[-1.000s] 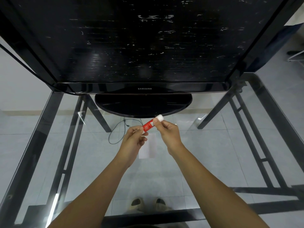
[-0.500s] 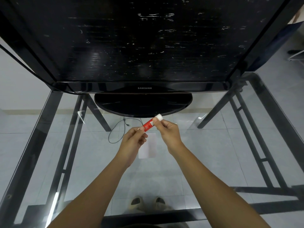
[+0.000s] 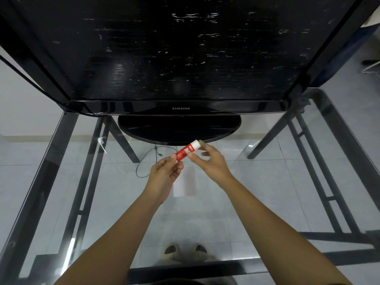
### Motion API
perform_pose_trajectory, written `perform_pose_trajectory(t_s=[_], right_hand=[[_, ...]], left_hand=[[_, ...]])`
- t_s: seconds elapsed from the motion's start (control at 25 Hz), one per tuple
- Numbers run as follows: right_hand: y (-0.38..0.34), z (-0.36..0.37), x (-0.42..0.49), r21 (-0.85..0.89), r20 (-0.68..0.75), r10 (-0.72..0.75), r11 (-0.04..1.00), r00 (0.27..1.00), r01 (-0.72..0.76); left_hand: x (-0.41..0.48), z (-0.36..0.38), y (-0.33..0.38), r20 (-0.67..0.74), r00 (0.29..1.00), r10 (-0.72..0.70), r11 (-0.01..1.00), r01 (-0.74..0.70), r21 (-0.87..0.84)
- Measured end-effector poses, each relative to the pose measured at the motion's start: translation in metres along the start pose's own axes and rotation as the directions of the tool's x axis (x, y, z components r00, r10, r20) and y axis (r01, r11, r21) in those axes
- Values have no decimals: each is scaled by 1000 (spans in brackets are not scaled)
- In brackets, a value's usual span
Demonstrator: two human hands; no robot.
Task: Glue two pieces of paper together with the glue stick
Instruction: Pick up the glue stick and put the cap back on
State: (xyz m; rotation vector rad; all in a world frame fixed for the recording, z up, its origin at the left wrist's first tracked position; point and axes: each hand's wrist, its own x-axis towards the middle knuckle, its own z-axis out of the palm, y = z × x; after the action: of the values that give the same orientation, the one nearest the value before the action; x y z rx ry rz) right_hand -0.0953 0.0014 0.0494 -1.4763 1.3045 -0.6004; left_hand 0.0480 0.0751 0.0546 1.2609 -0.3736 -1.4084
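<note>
The glue stick [image 3: 186, 152] was held above the glass table [image 3: 61, 182], left hand [image 3: 164, 175] pinching its red base and right hand [image 3: 209, 161] gripping near its white cap [image 3: 195, 144], apparently uncapped yet, so the paper [image 3: 185, 185] below remained unglued.

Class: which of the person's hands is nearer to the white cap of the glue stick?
Right. The right hand has its fingertips on the white cap of the glue stick. The left hand pinches the red tube's opposite, lower end, away from the cap.
</note>
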Motion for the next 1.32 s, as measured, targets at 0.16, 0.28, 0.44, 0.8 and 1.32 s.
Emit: perform_pose_trajectory(t_s=[0.16,0.28,0.44,0.8,1.32], right_hand=[[32,-25,6,-512,-121,-141,857,983,60],[51,-36,6,-758,-77,-79,652,994,-7],[62,-36,6,-766,-41,-33,643,999,-10],[37,-34,7,-129,-172,-112,987,979,91],[4,-31,-7,130,-78,-129,982,989,138]], left_hand=[[-1,-3,5,-43,999,-10,1000,9,-27],[-2,-7,6,-47,999,-15,999,13,-41],[-4,-9,7,-57,998,-12,999,10,-44],[-3,-8,3,-41,999,-27,1000,27,-3],[0,-2,-3,-40,999,-19,997,22,75]])
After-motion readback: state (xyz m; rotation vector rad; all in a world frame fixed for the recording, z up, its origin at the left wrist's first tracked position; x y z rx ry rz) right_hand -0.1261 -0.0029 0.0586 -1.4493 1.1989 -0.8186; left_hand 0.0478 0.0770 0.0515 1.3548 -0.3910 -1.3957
